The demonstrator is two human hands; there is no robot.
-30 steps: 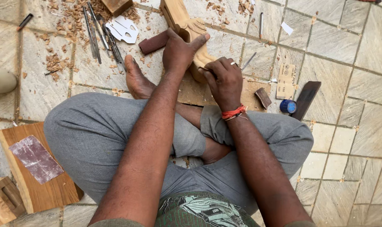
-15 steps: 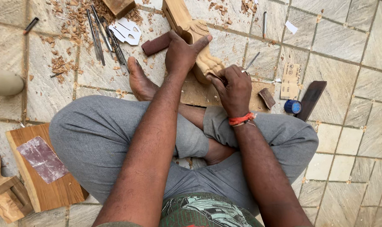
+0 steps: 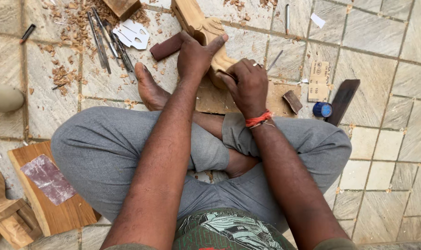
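I sit cross-legged on a stone tile floor. A pale carved wooden piece (image 3: 195, 17) lies ahead of my knees, partly on a flat board (image 3: 211, 99). My left hand (image 3: 196, 56) rests on top of the carving and grips it, thumb stretched to the right. My right hand (image 3: 248, 85), with a ring and an orange thread at the wrist, presses a small dark scrap, apparently sandpaper (image 3: 227, 76), against the carving's near side. The hands hide the carving's middle.
Several chisels (image 3: 104, 37), wood shavings (image 3: 64, 74) and a white paper cut-out (image 3: 134, 34) lie far left. A dark block (image 3: 166, 46) is by my foot. Sandpaper sheets (image 3: 319, 81), a blue cap (image 3: 322, 109) and a dark flat bar (image 3: 342, 99) lie right. A plank (image 3: 57, 213) lies near left.
My right hand has slid back and forth a little along the carving's side. My left hand has kept its grip on the top.
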